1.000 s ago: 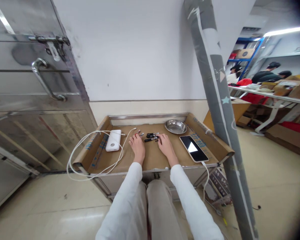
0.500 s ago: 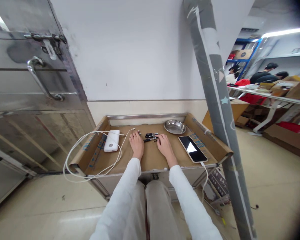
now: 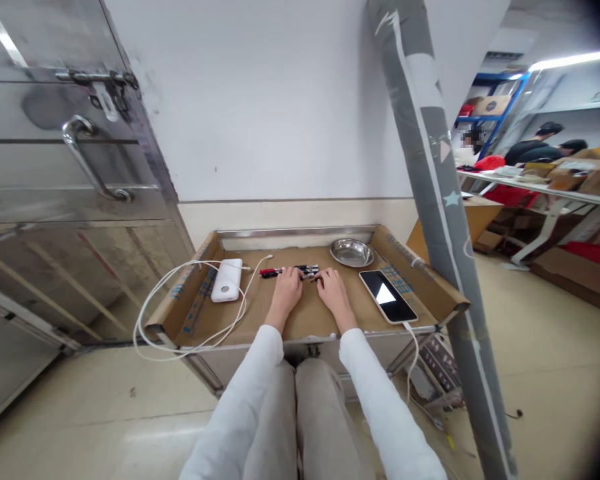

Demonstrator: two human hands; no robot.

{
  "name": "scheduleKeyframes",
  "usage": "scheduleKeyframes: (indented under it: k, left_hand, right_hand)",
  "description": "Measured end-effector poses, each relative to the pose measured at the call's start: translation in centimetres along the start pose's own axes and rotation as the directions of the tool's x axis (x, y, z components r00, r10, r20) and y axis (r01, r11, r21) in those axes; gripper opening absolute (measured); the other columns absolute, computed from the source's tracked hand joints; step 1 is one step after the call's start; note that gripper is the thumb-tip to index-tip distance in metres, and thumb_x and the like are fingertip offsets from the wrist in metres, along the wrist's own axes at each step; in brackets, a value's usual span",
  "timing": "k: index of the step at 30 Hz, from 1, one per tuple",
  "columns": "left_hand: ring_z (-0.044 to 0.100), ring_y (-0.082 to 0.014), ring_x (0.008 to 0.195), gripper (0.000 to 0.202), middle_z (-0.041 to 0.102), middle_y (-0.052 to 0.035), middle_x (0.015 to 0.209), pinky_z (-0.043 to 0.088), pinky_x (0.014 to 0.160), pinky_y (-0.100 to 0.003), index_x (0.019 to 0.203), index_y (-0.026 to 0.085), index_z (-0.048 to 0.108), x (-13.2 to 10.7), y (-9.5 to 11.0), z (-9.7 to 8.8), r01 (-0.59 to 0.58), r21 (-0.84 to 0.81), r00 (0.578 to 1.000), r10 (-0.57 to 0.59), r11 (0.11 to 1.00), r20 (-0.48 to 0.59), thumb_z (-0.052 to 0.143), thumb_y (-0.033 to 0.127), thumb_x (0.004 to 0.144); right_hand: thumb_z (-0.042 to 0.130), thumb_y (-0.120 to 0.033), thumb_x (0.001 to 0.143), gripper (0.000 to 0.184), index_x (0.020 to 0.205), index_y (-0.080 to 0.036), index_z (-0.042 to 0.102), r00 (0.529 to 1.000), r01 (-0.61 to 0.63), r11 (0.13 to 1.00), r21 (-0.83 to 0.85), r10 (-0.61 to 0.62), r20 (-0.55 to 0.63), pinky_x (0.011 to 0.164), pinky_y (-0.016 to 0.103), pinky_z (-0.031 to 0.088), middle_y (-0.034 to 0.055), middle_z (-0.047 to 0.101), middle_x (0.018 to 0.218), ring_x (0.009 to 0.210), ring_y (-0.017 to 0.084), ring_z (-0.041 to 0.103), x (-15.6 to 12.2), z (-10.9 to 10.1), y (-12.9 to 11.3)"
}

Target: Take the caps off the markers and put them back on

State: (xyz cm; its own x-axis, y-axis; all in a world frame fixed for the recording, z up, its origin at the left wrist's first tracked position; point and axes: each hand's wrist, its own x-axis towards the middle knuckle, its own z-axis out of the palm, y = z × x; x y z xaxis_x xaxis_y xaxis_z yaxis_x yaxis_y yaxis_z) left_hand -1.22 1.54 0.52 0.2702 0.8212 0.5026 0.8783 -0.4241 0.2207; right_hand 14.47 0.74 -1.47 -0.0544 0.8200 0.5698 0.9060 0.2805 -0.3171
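Several slim pens with black, red and clear parts lie side by side on the brown cardboard lining [image 3: 310, 317], the red pen [image 3: 269, 272] showing left of my left hand [image 3: 286, 293]. That hand reaches over the pens, its fingers closed on a dark pen [image 3: 307, 276]. Close by on the right, my right hand [image 3: 333, 293] has its fingertips pinched at the pen's other end. The fingers hide much of the pen, and its tip is too small to make out.
A white power bank [image 3: 227, 280] with a looped white cable [image 3: 147, 300] lies left. To the right are a round steel dish [image 3: 351, 253] and a phone [image 3: 387, 297] on a cable. A grey wrapped pole [image 3: 445, 187] leans beside the raised cardboard side [image 3: 420, 273].
My left hand has moved right, from the left of the pens onto them, close to my right hand. A red pen now shows on the left. My right hand has barely shifted.
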Motion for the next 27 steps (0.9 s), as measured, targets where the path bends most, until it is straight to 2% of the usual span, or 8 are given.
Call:
scheduleKeyframes:
  k: [2, 8, 16, 22, 27]
  left_hand:
    - [0.054, -0.0205, 0.099, 0.017, 0.059, -0.0071, 0.099, 0.040, 0.089, -0.034, 0.098, 0.019, 0.057, -0.1, 0.0, 0.2, -0.068, -0.051, 0.997, 0.070, 0.996, 0.043, 0.042, 0.017, 0.089]
    - [0.056, -0.0204, 0.097, 0.009, 0.060, -0.0063, 0.095, 0.042, 0.089, -0.036, 0.088, 0.018, 0.059, 0.0, -0.5, 1.0, -0.085, -0.116, 0.994, 0.092, 0.990, 0.059, 0.053, 0.024, 0.088]
    - [0.057, -0.0181, 0.091, 0.010, 0.060, -0.0056, 0.092, 0.044, 0.085, -0.032, 0.086, 0.017, 0.058, 0.2, -0.5, 0.7, -0.079, -0.170, 0.991, 0.095, 0.982, 0.090, 0.049, 0.019, 0.089]
    - [0.052, -0.0221, 0.107, 0.019, 0.058, -0.0079, 0.108, 0.041, 0.092, -0.036, 0.107, 0.018, 0.055, -0.1, -0.3, 0.7, -0.053, -0.049, 0.999, 0.053, 0.997, 0.007, 0.048, 0.018, 0.089]
    - [0.052, -0.0247, 0.106, 0.020, 0.059, -0.0081, 0.106, 0.040, 0.092, -0.040, 0.106, 0.019, 0.056, -0.1, -0.4, 1.0, -0.054, -0.040, 0.996, 0.056, 0.998, 0.062, 0.050, 0.028, 0.090]
  right_hand:
    - [0.045, -0.014, 0.085, 0.018, 0.091, -0.020, 0.062, 1.000, -0.011, 1.000, -0.014, 0.012, 0.009, 0.081, 0.037, 0.040, 0.0099, 0.058, 0.091, 0.090, 0.024, 0.049, 0.0, 0.1, 0.1]
    - [0.045, -0.017, 0.088, 0.018, 0.091, -0.020, 0.062, 0.997, 0.069, 0.997, 0.044, -0.070, 0.026, 0.081, 0.036, 0.041, 0.0080, 0.060, 0.092, 0.089, 0.022, 0.050, -0.1, 0.4, 0.4]
    - [0.045, -0.017, 0.090, 0.021, 0.093, -0.021, 0.066, 0.992, 0.086, 0.978, 0.190, -0.102, 0.078, 0.085, 0.038, 0.043, 0.0074, 0.059, 0.092, 0.090, 0.022, 0.052, 0.1, 1.0, 0.8]
    - [0.045, -0.019, 0.090, 0.022, 0.090, -0.019, 0.067, 0.997, 0.036, 0.980, 0.194, -0.048, 0.057, 0.087, 0.036, 0.044, 0.0088, 0.058, 0.092, 0.092, 0.022, 0.053, 0.0, 0.5, 0.3]
    - [0.042, -0.020, 0.092, 0.025, 0.096, -0.019, 0.067, 0.997, -0.061, 0.985, 0.162, 0.068, -0.036, 0.083, 0.031, 0.043, 0.0084, 0.059, 0.096, 0.091, 0.020, 0.054, -0.1, -0.8, -0.3]
